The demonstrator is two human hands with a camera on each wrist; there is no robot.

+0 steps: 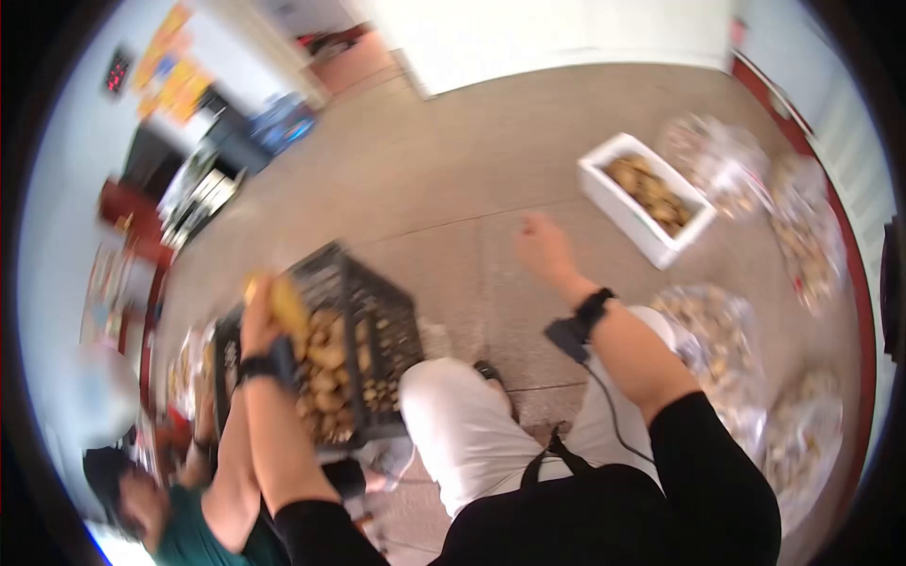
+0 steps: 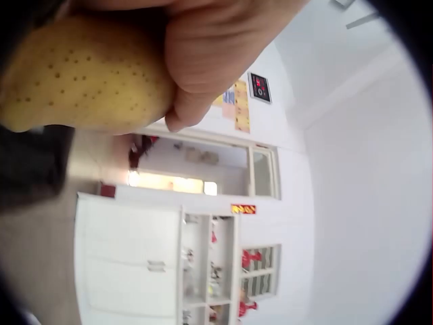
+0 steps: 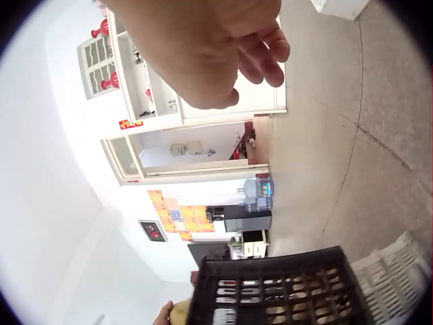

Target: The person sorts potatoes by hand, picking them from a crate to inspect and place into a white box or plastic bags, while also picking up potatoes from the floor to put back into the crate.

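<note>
A large yellow potato (image 2: 88,78) with brown specks fills the upper left of the left wrist view. My left hand (image 1: 258,321) grips it above the left part of a black plastic crate (image 1: 394,325). Inside the crate lie many potatoes (image 1: 326,377), seen in the head view. My right hand (image 1: 547,250) is in the air over the floor, between the crate and a white foam box (image 1: 628,222). Its fingers (image 3: 256,57) are loosely bent and hold nothing. More potatoes (image 1: 651,193) lie in the foam box.
Clear plastic bags (image 1: 713,335) of potatoes line the floor on the right. Another person (image 1: 189,528) in a dark cap and green shirt is at the lower left, beside the crate. A pale plastic basket (image 3: 392,281) stands by the crate. Blue water jugs (image 1: 283,123) are farther back.
</note>
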